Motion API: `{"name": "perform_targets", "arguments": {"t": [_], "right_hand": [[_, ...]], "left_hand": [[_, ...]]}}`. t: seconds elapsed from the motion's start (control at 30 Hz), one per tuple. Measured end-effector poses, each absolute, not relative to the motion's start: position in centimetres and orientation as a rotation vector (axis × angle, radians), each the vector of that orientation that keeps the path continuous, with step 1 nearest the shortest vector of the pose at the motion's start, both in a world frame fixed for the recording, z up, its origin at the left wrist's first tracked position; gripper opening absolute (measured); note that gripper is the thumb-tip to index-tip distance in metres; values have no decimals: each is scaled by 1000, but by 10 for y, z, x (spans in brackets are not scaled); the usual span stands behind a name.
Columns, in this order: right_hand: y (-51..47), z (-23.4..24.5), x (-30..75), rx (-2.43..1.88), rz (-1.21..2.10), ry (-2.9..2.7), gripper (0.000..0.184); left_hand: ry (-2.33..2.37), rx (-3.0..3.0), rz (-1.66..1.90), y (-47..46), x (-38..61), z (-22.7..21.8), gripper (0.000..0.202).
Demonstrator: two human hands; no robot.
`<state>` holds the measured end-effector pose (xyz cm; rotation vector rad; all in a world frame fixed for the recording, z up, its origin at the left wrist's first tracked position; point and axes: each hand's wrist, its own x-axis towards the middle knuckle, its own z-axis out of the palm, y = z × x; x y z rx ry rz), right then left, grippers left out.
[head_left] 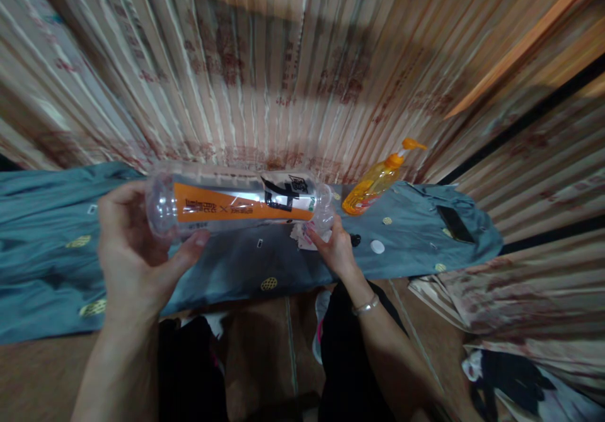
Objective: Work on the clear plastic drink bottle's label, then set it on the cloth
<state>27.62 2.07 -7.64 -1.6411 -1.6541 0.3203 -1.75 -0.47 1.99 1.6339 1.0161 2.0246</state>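
Note:
A clear plastic bottle [236,201] with an orange and white label lies sideways in the air above a blue-green cloth [227,277]. Its base end is in my left hand [137,252], the thumb along the near side and the fingers partly hidden behind. At the narrow neck end, my right hand [336,245] grips with thumb and fingers; a bracelet is on that wrist. Beneath the neck, some pale patterned paper-like pieces [305,238] rest on the cloth, partly covered by the bottle and hand.
A yellow pump bottle [371,189] with an orange pump stands behind my right hand. Near it lie a white round disc [377,247], a small black object [355,240] and a dark phone [454,223]. A pleated patterned curtain [265,82] hangs directly behind the cloth-covered surface.

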Motion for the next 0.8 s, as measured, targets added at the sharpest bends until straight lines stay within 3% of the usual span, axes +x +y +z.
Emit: {"name": "perform_targets", "arguments": {"t": [0.8], "right_hand": [[19, -73, 275, -1647, 352, -1633, 58]], "left_hand": [[1073, 1697, 2052, -9, -14, 25, 81]]}}
